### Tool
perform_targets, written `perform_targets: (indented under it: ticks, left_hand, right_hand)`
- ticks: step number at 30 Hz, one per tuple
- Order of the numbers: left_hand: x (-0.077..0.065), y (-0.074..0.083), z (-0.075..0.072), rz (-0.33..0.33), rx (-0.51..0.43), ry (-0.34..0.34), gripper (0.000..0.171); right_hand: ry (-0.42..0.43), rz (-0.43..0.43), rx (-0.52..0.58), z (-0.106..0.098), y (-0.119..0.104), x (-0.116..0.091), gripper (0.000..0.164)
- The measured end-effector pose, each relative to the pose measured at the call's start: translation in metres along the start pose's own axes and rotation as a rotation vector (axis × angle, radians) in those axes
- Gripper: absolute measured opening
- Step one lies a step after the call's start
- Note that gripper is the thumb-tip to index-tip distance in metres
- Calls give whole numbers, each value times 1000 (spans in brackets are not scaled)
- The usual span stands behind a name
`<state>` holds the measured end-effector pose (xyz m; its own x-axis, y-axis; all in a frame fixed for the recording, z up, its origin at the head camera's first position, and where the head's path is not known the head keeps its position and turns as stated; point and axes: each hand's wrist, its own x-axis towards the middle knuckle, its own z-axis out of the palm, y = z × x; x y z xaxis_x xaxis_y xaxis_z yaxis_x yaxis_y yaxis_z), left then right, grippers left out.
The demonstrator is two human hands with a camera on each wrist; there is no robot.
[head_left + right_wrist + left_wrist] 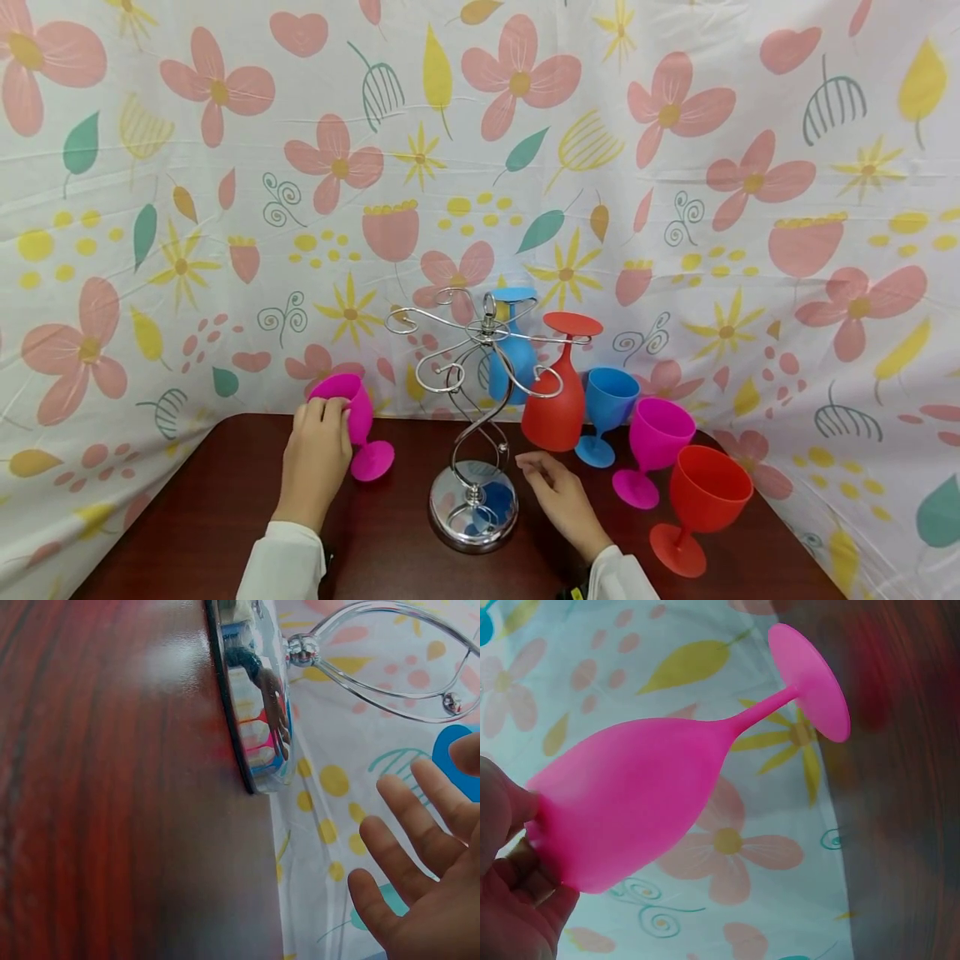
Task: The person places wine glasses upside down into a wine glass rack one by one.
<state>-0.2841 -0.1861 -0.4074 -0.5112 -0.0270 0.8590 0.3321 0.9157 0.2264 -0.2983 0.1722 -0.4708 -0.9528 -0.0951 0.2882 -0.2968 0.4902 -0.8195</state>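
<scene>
My left hand [318, 450] grips a magenta plastic goblet [637, 799] by its rim, thumb and fingers pinching the bowl's edge. The goblet leans, its round foot [372, 461] low and to the right of the hand. A chrome goblet rack [474, 500] with curled wire arms stands at the middle of the table. On its right side a red goblet [555, 408] and a blue goblet [512, 358] hang upside down by their feet. My right hand [558, 497] is just right of the rack's base, holding nothing, its fingers loosely extended in the right wrist view.
Right of the rack, a blue goblet [611, 400], a magenta goblet [660, 437] and a red goblet [705, 500] stand upright in a slanting row. The dark brown table [405, 558] meets a flowered cloth [247, 350] behind and at the sides.
</scene>
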Motion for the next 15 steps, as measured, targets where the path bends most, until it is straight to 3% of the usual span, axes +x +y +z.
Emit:
perform_targets:
  ticks: [5,9,15]
  left_hand:
    - [-1,8,-13,-13,-10,25,13]
    - [-1,14,-22,-62,-48,12,13]
    - [-5,21,-31,-196,-158,-97,15]
  right_hand:
    - [-38,-31,0,0,0,0,19]
    - [-145,-70,-4,-4,-2,0,26]
    - [-347,-116,36,-10,-8,-2,31]
